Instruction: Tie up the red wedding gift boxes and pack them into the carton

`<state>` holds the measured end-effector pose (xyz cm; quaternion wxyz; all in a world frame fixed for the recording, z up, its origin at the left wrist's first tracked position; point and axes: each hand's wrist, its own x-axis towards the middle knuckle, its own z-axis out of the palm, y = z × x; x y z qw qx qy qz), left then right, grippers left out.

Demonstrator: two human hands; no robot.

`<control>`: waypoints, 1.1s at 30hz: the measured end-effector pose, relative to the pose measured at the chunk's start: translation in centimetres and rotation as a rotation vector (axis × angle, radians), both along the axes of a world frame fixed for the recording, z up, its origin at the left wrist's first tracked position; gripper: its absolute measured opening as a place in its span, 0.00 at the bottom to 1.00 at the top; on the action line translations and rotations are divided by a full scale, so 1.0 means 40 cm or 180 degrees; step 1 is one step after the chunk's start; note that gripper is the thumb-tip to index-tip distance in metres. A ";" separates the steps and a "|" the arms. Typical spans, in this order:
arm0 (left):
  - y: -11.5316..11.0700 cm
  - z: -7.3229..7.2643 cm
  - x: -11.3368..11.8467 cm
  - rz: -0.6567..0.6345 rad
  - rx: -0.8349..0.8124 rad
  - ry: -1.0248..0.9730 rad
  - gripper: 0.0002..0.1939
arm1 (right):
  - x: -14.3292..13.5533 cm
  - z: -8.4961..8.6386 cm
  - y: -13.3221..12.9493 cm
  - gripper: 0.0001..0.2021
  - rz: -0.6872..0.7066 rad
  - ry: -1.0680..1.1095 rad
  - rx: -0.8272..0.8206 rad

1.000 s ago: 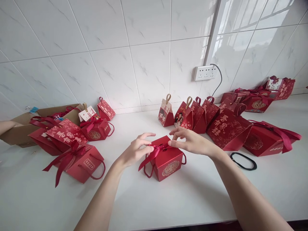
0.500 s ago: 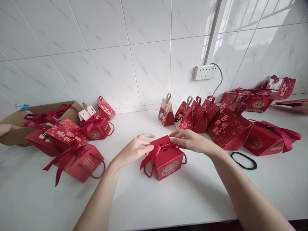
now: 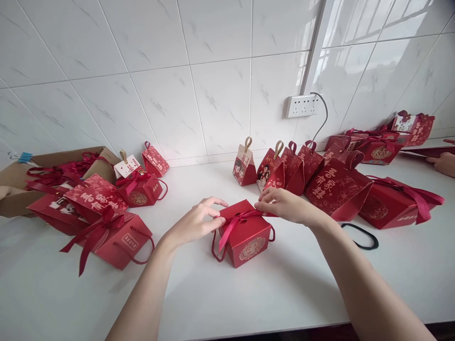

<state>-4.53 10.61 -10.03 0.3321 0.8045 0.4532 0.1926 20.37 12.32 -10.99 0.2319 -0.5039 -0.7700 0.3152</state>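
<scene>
A red gift box point(image 3: 245, 237) with a gold round emblem and rope handles stands in front of me. A satin ribbon point(image 3: 232, 228) crosses its top, one tail hanging over the front left. My left hand point(image 3: 197, 219) is at the box's upper left, thumb and index finger closed on the ribbon and the other fingers stretched out. At the upper right, my right hand point(image 3: 280, 206) pinches the ribbon's other side between thumb and fingers. The fingertips partly cover the ribbon ends.
Red gift boxes point(image 3: 130, 237) and a cardboard carton point(image 3: 10, 177) stand left. Several red bags point(image 3: 337, 189) line the right, near a black loop point(image 3: 362, 239). Another person's hand point(image 3: 444, 163) is far right; part of a hand point(image 3: 3, 192) shows far left. A power strip point(image 3: 302, 106) hangs behind.
The ribbon's front tail has shifted right, against the box, and looks narrower. My right hand has moved slightly right. The other person's hand at far right has come further into view.
</scene>
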 end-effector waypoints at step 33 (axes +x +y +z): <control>0.011 -0.060 0.072 0.0509 -0.0851 -0.1252 0.14 | -0.190 -0.066 -0.136 0.14 0.1283 -0.0428 0.3872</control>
